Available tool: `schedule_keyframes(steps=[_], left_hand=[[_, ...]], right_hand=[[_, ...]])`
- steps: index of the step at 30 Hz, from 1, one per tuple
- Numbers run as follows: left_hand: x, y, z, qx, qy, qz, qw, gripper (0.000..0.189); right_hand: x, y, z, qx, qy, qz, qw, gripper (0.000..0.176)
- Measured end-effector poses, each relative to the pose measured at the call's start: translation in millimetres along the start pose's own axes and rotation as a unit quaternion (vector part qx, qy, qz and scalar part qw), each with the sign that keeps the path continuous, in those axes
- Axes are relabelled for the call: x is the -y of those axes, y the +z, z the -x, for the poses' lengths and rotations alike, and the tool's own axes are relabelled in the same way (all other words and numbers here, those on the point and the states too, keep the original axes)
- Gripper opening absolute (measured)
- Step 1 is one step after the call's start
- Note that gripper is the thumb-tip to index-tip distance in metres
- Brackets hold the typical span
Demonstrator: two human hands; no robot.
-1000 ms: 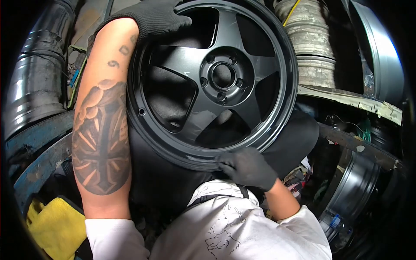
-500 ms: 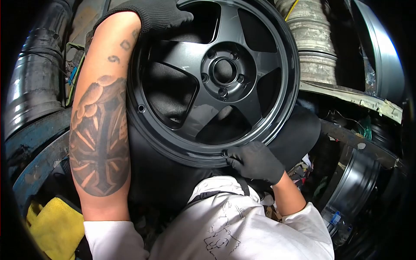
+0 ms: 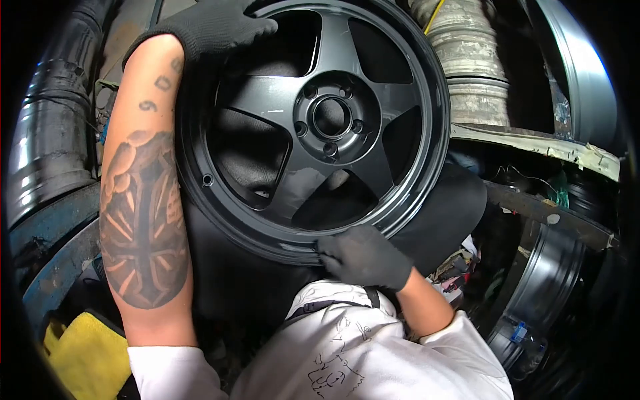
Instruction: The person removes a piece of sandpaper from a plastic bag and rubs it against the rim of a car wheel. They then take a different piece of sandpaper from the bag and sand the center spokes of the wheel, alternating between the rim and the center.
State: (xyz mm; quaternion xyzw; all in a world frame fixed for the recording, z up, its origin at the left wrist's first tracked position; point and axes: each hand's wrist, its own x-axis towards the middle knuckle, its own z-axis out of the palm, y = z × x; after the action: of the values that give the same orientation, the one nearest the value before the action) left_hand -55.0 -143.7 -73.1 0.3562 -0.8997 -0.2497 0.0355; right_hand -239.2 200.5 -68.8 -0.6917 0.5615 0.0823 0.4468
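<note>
A dark grey alloy wheel rim (image 3: 303, 181) with broad spokes and a round hub bore lies tilted over my black-clothed lap, its face toward me. My left hand (image 3: 217, 28), in a black knit glove, grips its upper left edge; one fingertip reaches inward over the lip, while the other fingers are partly hidden. At the near lip is my right hand (image 3: 363, 257), also black-gloved, with its fingers curled closed around the edge. Whether something small is pinched beneath those fingers cannot be made out. A valve hole (image 3: 207, 180) shows at the rim's left side.
A yellow cloth (image 3: 90, 357) lies at lower left. Stacked metal barrels (image 3: 470, 60) stand beyond the wheel, with another shiny one (image 3: 53, 127) at left. To the right are a metal frame edge (image 3: 540, 145), a wheel barrel (image 3: 545, 273) and a plastic bottle (image 3: 527, 343).
My right hand has slid left along the near lip of the rim. The wheel and my left hand appear slightly farther left, and the whole view has shifted a little.
</note>
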Motion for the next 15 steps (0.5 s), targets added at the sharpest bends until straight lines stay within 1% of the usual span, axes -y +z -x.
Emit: schedule_keyframes(steps=[1,2,3,4,7,8,10,12,13,15], left_hand=[[-5,-2,7,0.008,-0.021,-0.060,0.998,0.057],[1,4,6,0.007,0.013,-0.077,0.997,0.058],[14,11,3,0.003,0.046,-0.094,0.994,0.059],[13,10,4,-0.004,0.079,-0.112,0.991,0.060],[-6,-4,3,0.026,-0.038,-0.012,0.999,0.063],[-15,-4,6,0.018,-0.057,-0.035,0.998,0.063],[-24,-1,12,0.007,-0.095,-0.084,0.992,0.064],[-2,9,6,0.015,-0.029,-0.089,0.995,0.065],[7,11,4,0.013,0.001,-0.091,0.996,0.066],[-19,-17,13,0.052,-0.026,-0.017,0.998,0.065]], right_hand=[[-11,-2,9,-0.039,-0.015,-0.082,0.996,0.018],[-24,-1,18,-0.070,-0.004,-0.064,0.995,0.018],[-30,-7,26,-0.032,0.040,-0.027,0.998,0.018],[-31,-15,29,0.004,0.083,0.013,0.996,0.018],[-18,1,11,-0.026,-0.013,0.025,0.999,0.016],[-3,6,1,-0.020,-0.004,0.029,0.999,0.015],[-13,10,6,-0.040,-0.017,0.000,0.999,0.015],[-27,-3,25,-0.082,0.001,-0.029,0.996,0.016],[-31,-11,31,-0.017,0.087,0.027,0.996,0.017],[-29,-12,26,-0.006,0.054,0.002,0.999,0.017]])
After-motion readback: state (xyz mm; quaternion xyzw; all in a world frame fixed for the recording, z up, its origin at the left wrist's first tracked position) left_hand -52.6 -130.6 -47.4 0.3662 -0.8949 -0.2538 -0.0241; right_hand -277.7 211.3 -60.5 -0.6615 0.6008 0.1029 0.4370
